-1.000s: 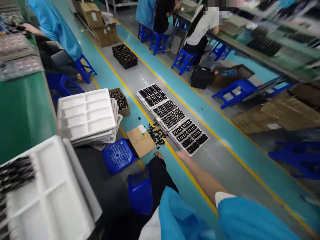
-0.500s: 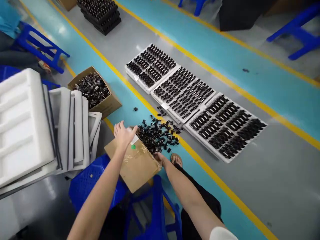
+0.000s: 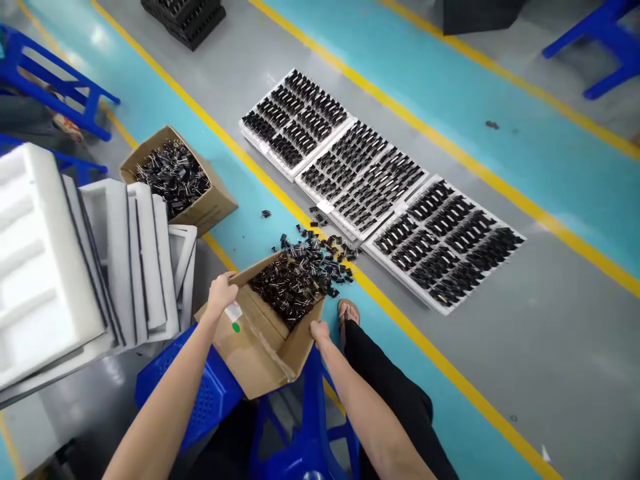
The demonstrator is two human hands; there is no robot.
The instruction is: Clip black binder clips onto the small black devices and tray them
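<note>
A cardboard box (image 3: pixel 263 347) is tilted, its opening facing away and up, with many black binder clips (image 3: pixel 290 288) inside against the far side. My left hand (image 3: pixel 222 293) is closed on the box's left rim, near a white label and a green dot. At the right rim, my right hand (image 3: pixel 320 331) grips the cardboard near its corner. Loose binder clips (image 3: pixel 320 257) lie in a heap on the floor just beyond the box.
Three white foam trays (image 3: pixel 400 263) filled with rows of black clips lie on the floor ahead. Another clip-filled carton (image 3: pixel 220 200) stands left, behind stacked white foam trays (image 3: pixel 117 260). Blue stools (image 3: pixel 200 393) are close by, and a sandaled foot (image 3: pixel 349 310) rests near the heap.
The box has tipped back toward me, so its opening and the clips inside now show. Both hands have shifted along its rim, the left one closing from a spread pose.
</note>
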